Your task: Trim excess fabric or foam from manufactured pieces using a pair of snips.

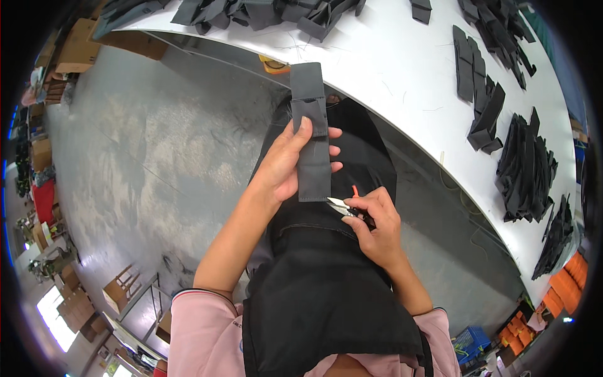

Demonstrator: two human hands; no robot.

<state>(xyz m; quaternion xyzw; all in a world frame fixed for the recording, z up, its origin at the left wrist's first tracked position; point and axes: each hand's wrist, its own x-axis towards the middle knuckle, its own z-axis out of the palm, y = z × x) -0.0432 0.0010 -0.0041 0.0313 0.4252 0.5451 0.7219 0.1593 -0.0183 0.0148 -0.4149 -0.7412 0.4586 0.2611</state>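
Note:
A long dark grey fabric strip (314, 166) with stitched folds is held upright over my lap. My left hand (290, 154) grips its middle, thumb on the front and fingertips showing past the right edge. In my right hand (382, 227) is a pair of thread snips (339, 206) with pale blades and a dark handle. Their blades are apart, with the tips at the strip's lower right corner. A small red piece (355, 191) sticks up beside my right fingers. The black apron (333, 276) lies behind the strip and the snips.
A white table (377, 60) curves along the front and right, its edge just beyond the strip's top. Piles of dark fabric strips (527, 169) lie on it, with loose threads around. Cardboard boxes (76, 47) stand at the left. A blue crate (471, 344) sits at the lower right.

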